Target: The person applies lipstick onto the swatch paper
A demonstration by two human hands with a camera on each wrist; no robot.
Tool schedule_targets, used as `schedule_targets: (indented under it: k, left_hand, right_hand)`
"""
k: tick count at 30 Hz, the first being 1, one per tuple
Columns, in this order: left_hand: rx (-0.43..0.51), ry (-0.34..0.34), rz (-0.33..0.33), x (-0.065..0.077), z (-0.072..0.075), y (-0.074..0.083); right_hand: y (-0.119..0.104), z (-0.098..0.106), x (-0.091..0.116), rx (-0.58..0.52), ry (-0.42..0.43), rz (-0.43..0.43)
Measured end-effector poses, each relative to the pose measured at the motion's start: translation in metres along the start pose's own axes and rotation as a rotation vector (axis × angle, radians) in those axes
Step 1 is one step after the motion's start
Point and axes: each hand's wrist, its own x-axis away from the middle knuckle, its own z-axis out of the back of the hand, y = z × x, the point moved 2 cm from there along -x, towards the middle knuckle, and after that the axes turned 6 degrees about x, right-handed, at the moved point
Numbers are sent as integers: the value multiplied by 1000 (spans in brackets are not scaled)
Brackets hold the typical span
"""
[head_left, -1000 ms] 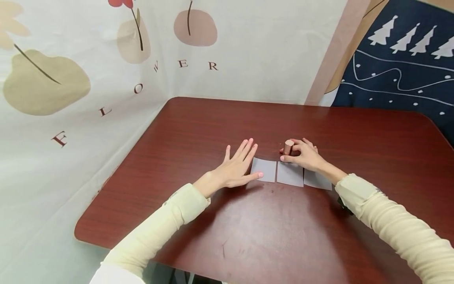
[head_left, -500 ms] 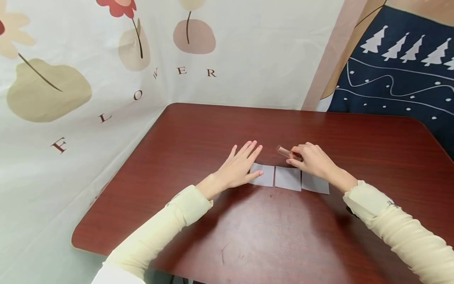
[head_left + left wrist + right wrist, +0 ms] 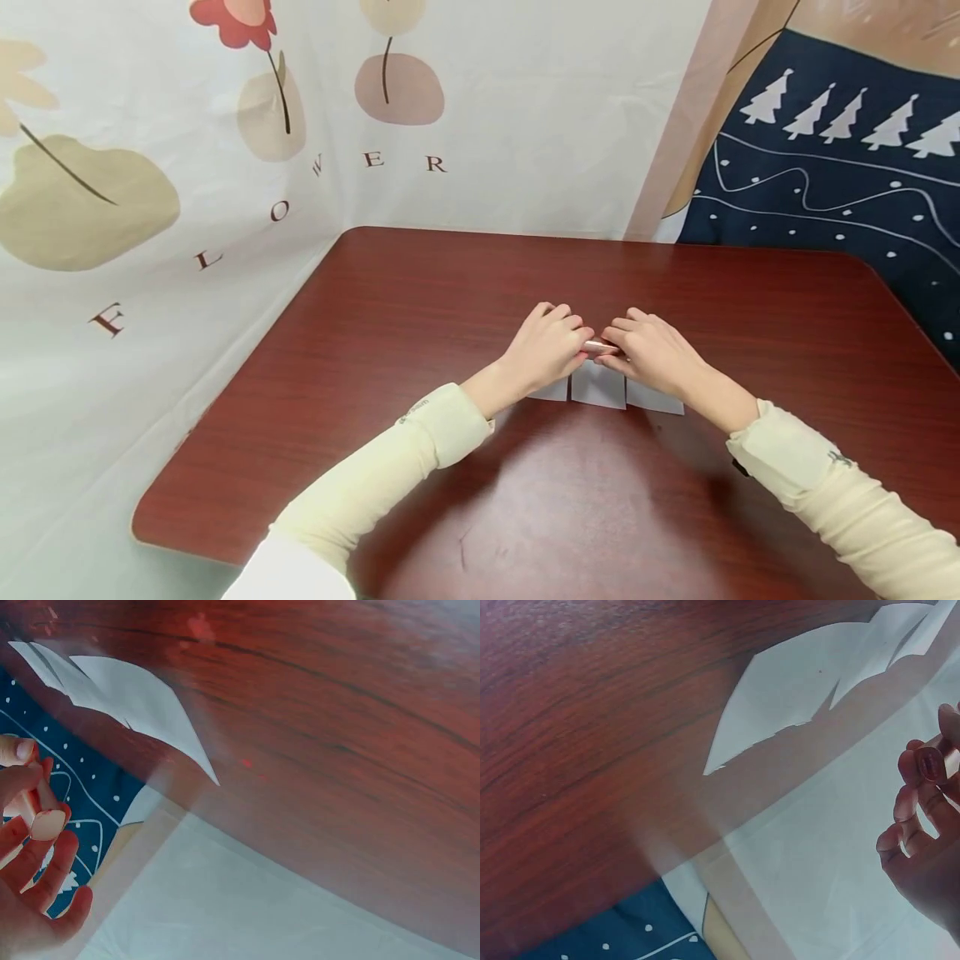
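A shiny rose-gold tube that looks like a lipstick [image 3: 600, 347] is held level above the table between both hands. My left hand [image 3: 546, 346] pinches its left end, and my right hand [image 3: 654, 352] grips its right end. The left wrist view shows a pale, flat end of the lipstick [image 3: 47, 824] between thumb and fingers. In the right wrist view the lipstick's other end [image 3: 931, 764] looks dark reddish. Beneath the hands lie three white paper squares in a row: left paper [image 3: 553, 391], middle paper [image 3: 598, 385], right paper [image 3: 655, 398]. The hands cover parts of them.
The dark red wooden table [image 3: 420, 292] has rounded corners. Behind it and to the left hangs a white printed cloth [image 3: 525, 125]. A navy cloth [image 3: 817, 183] with white trees hangs at the back right.
My left hand, flat with spread fingers over the left paper before, now grips the lipstick's left end. The right hand has turned the lipstick from upright to level. The head view has shifted slightly.
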Motion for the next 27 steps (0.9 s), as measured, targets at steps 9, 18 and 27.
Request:
schedule_targets:
  k: [9,18,27]
  left_hand:
    - [-60,-43,54,-1,8,-2]
    - [280,2,328,35,19,-60]
    - [734,98,452,40,13,-71]
  right_hand:
    - [1,6,-4,-61,-40,-37]
    - [28,17,24,-215,-88,-305]
    - [24,10,16,-366,2,-367]
